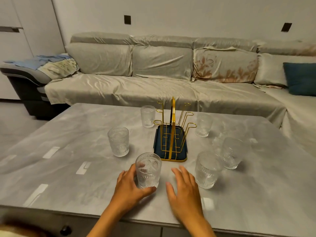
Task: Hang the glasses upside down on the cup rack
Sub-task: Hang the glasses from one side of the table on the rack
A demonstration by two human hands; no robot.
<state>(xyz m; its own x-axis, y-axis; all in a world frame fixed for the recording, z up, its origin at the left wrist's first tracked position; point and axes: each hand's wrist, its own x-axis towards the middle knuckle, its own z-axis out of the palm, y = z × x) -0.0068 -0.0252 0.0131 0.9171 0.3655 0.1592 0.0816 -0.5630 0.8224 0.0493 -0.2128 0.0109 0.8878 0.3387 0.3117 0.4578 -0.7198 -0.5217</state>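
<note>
A gold wire cup rack (173, 127) on a dark blue tray stands mid-table, its pegs bare. Several clear embossed glasses stand upright around it. My left hand (130, 187) wraps around the nearest glass (148, 170), which rests on the table in front of the rack. My right hand (185, 190) hovers open just right of that glass, fingers spread, beside another glass (207, 169). More glasses stand at the left (118, 141), back left (148, 116), back right (203, 124) and right (232, 152).
The grey marble-look table (68, 168) has its near edge just below my wrists. A long sofa (153, 86) covered in pale cloth runs behind the table, with a blue cushion (301, 77) at the right.
</note>
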